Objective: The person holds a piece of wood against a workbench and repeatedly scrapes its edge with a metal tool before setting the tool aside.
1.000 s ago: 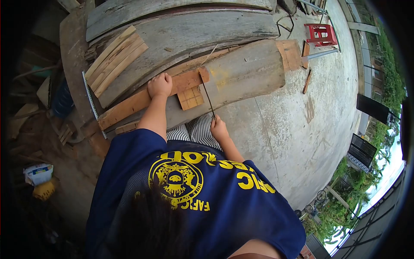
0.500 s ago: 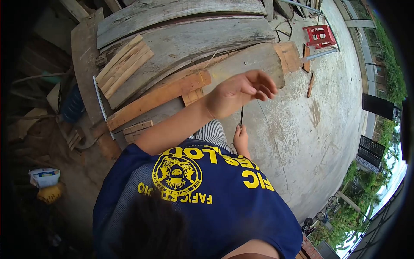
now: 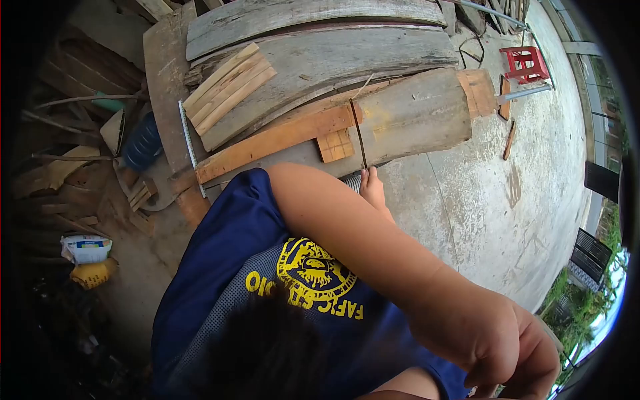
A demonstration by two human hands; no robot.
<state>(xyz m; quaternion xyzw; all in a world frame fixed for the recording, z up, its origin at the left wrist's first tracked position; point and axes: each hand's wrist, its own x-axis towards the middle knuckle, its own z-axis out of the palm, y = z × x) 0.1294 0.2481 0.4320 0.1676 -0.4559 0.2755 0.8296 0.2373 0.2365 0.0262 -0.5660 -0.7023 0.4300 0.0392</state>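
My left arm reaches across my chest to the lower right. My left hand (image 3: 510, 343) is beside the blue sleeve there, with its fingers bent and closed; the fingertips and anything between them are hidden. Beyond my chest, my right hand (image 3: 375, 190) is closed on the lower end of a long, thin dark tool (image 3: 361, 137). The tool extends over a grey board (image 3: 417, 117), its far end by the tip of an orange-brown beam (image 3: 287, 139). A small wood block (image 3: 335, 145) is left of the tool.
Weathered planks (image 3: 313, 57) lie farther forward, with a few light wood strips (image 3: 230, 87) on them. A white ruler (image 3: 188, 143) is at the left. Farther left are a blue bottle (image 3: 142, 143) and scrap wood. A red stool (image 3: 525, 65) stands on concrete at the upper right.
My left hand has swung from above the boards to the lower right. The view has shifted, so the boards appear farther right. My right hand still holds the dark tool, now seen over the grey board.
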